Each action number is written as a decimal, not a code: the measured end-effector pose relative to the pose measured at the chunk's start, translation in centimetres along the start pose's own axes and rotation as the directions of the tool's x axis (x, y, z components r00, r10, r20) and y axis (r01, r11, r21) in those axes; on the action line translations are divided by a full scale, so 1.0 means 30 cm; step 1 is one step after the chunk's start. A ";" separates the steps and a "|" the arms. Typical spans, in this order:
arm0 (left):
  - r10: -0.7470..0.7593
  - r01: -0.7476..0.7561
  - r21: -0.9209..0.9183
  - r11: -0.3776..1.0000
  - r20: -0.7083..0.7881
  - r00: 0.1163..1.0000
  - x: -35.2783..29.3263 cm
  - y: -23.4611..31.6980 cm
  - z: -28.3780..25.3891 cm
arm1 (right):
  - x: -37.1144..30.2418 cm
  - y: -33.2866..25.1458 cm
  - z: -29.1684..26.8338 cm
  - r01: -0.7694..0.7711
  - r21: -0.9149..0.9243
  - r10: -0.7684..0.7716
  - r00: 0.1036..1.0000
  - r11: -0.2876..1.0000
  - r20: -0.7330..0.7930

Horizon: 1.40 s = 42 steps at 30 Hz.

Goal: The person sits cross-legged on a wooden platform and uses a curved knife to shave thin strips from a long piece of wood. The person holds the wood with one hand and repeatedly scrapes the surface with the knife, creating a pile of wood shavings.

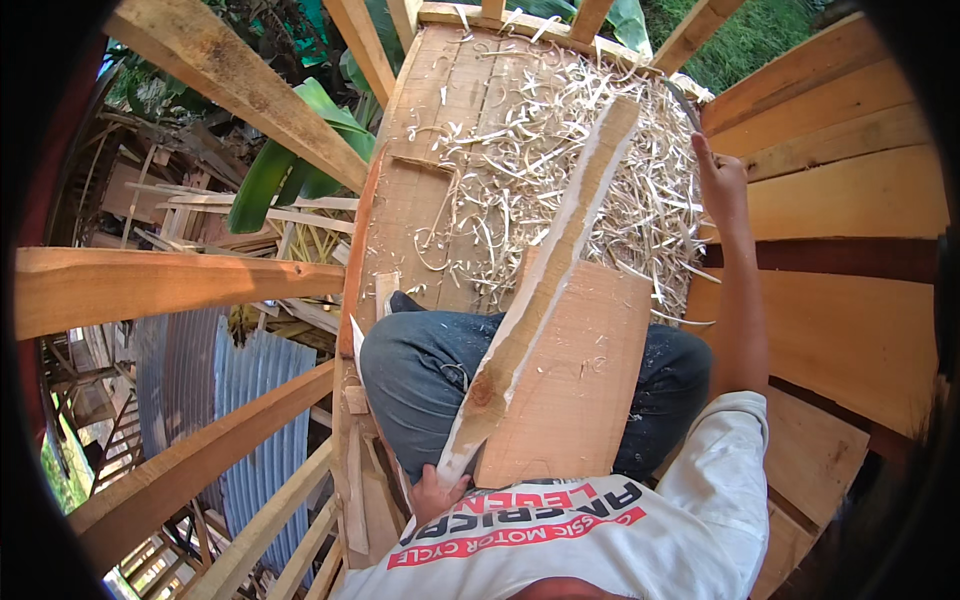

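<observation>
A long, narrow wooden strip (548, 272), brown along its middle with pale edges, slants from near my waist up and away to the right. My left hand (437, 495) is closed around its near end. Beneath the strip, a broad flat board (570, 390) lies between my legs. At the far right my right hand (722, 180) is raised with the thumb up, its fingers wrapped round something. A thin, dark, curved blade (682, 105) extends forward from that hand, apart from the strip; its handle is hidden in the grip.
Curly wood shavings (630, 195) cover much of the plank floor (420, 110) ahead. Upright wooden posts (170, 290) stand along the left side, with corrugated metal sheets (265, 390) beyond them. Wide planks (840, 330) form a wall close to my right arm.
</observation>
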State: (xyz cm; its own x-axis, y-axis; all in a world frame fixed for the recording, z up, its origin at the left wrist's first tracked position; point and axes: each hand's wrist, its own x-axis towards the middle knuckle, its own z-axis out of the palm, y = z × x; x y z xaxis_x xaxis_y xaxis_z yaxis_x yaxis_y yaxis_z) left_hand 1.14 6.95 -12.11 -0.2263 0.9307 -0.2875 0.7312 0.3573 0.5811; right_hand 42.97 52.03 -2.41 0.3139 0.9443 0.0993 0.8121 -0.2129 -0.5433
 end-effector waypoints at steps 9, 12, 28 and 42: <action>-0.025 0.025 0.010 1.000 0.026 0.999 0.009 0.028 -0.027 | -0.268 -0.161 0.019 0.284 -0.157 -0.258 0.951 0.946 0.169; -0.066 0.069 -0.107 0.992 0.025 0.997 0.011 0.040 -0.023 | -0.176 -0.169 0.037 0.289 -0.250 -0.233 0.944 0.924 0.233; -0.066 0.063 0.033 0.997 0.074 0.995 0.011 -0.004 -0.036 | 0.203 0.069 -0.033 -0.133 -0.210 0.124 0.991 0.969 -0.055; -0.008 0.004 0.063 0.998 0.051 0.999 0.033 0.131 -0.093 | -0.453 0.225 0.184 -0.082 0.504 0.070 0.997 0.860 0.044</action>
State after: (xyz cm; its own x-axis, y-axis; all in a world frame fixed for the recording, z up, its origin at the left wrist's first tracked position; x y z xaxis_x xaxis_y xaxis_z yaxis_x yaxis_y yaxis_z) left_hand 1.99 9.49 -8.00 -0.1986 0.9227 -0.3303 0.7692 0.3556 0.5309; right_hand 41.46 39.17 -12.03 0.3478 0.9372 0.0245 0.4249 -0.1342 -0.8952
